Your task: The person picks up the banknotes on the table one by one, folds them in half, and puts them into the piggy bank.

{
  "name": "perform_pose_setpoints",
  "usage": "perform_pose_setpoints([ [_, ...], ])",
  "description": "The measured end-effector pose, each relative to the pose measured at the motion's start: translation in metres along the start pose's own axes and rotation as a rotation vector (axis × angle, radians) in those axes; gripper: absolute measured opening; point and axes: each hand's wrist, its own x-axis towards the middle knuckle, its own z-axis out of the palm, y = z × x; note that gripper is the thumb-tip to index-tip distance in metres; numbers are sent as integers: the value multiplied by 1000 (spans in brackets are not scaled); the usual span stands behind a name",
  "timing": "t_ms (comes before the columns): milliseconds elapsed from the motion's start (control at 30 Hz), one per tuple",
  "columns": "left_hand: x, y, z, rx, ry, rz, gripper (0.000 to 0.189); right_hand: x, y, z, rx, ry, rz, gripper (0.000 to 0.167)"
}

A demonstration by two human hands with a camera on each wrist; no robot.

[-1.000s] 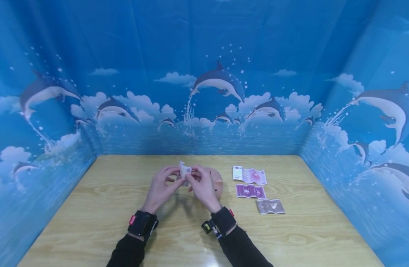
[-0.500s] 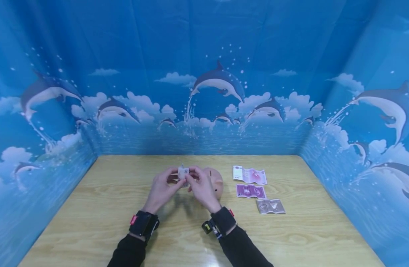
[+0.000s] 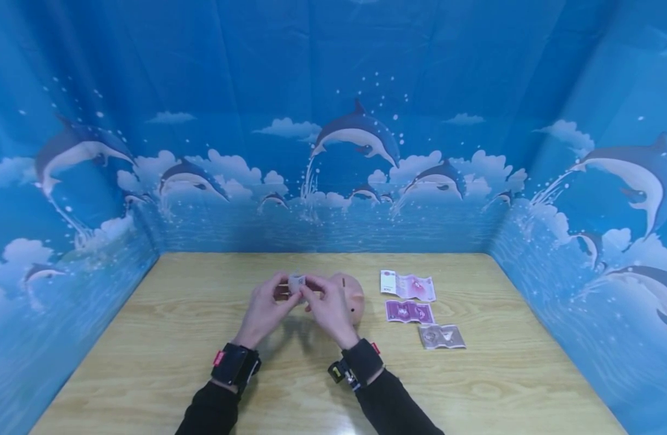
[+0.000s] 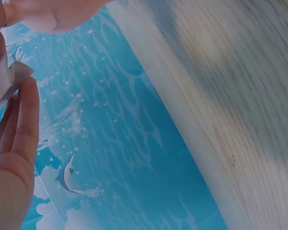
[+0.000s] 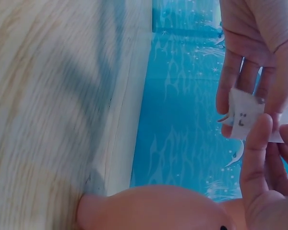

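Observation:
Between both hands, raised over the table, is a small folded banknote (image 3: 296,282), pale with dark print. My left hand (image 3: 261,309) pinches its left side. My right hand (image 3: 331,309) pinches the other side, thumb on the near face. In the right wrist view the note (image 5: 245,115) shows a bent, layered end among the fingertips. Beside and partly behind my right hand stands a pink piggy bank (image 3: 353,297) with a dark slot on top. Its rounded body (image 5: 153,206) fills the bottom of the right wrist view.
Three creased banknotes lie to the right on the wooden table (image 3: 203,374): a pink-and-white one (image 3: 407,286), a purple one (image 3: 409,312) and a brownish one (image 3: 441,336). A blue dolphin-print curtain (image 3: 333,181) encloses the back and sides.
The end of the banknote that stuck up above the fingers has come down, and the note now looks smaller and more folded. The hands have barely shifted; the piggy bank and loose notes stay put.

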Motion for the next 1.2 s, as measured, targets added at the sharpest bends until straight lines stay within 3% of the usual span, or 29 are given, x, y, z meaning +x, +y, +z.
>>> perform_pose_setpoints([
  [233,1,0,0,3,14,-26,22,1,7,3,-56,41,-7,33],
  [633,0,2,-2,5,16,-69,20,4,8,3,-32,45,-31,39],
  [1000,1,2,-5,-13,-22,-74,17,-8,-33,-2,-20,4,-27,41],
  [1200,1,1,-6,-13,-34,-66,15,3,3,2,10,10,-14,39],
])
